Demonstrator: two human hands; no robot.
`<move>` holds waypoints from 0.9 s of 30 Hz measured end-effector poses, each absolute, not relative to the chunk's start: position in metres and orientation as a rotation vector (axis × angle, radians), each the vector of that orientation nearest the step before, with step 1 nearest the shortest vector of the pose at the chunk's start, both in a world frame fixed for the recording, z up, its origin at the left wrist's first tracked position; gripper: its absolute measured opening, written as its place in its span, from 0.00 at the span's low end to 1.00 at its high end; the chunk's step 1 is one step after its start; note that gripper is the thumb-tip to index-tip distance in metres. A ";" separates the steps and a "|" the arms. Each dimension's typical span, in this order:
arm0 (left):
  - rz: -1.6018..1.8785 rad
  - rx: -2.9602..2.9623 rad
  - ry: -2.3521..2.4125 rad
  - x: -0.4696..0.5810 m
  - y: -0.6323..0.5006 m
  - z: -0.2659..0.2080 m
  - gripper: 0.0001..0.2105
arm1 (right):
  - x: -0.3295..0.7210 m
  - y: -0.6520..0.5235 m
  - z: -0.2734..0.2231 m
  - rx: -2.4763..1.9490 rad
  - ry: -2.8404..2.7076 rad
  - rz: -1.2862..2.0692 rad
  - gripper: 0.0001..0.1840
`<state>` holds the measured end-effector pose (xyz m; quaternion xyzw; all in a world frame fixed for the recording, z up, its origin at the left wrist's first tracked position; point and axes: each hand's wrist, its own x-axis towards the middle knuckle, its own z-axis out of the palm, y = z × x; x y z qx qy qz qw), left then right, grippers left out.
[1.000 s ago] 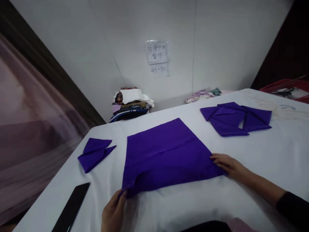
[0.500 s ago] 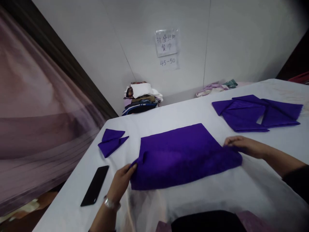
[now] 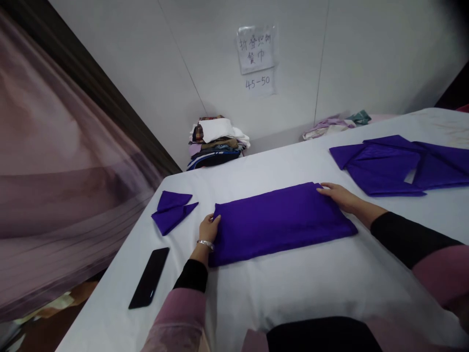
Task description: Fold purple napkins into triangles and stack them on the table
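Observation:
A purple cloth napkin [image 3: 278, 222] lies folded into a long rectangle on the white-covered table. At its far left corner, my left hand [image 3: 209, 229] pinches the edge between thumb and fingers. My right hand [image 3: 337, 196] has the far right corner between its thumb and fingers. The napkin's near edge rests on the tabletop, a little slanted. Left of it sits a small folded purple napkin [image 3: 172, 210] with pointed ends. More purple cloth [image 3: 384, 164] lies loosely folded at the far right.
A black phone [image 3: 149, 278] lies near the table's left edge. Behind the table rise a stack of folded clothes [image 3: 216, 144] and a heap of fabric [image 3: 331, 127]. A paper sign [image 3: 256, 49] hangs on the wall. Sheer pink curtain [image 3: 66, 171] drapes along the left side.
Both hands have moved away from me, bringing the napkin's near edge over to its far edge. The cloth is now a narrower, flatter rectangle. The view has shifted slightly.

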<state>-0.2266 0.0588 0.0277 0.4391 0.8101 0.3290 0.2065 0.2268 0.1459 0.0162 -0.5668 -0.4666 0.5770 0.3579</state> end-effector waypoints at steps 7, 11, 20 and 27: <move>0.961 1.312 2.365 -0.225 0.057 0.022 0.16 | 0.221 0.161 0.009 -1.629 -1.498 1.043 0.33; 0.911 1.364 2.428 -0.225 0.055 0.019 0.14 | 0.220 0.171 0.004 -1.814 -1.766 0.631 0.30; 0.890 1.378 2.440 -0.229 0.054 0.014 0.17 | 0.224 0.170 -0.001 -1.904 -1.937 0.483 0.29; 0.685 1.374 2.522 -0.222 0.049 0.017 0.17 | 0.231 0.172 -0.004 -1.931 -1.991 0.527 0.31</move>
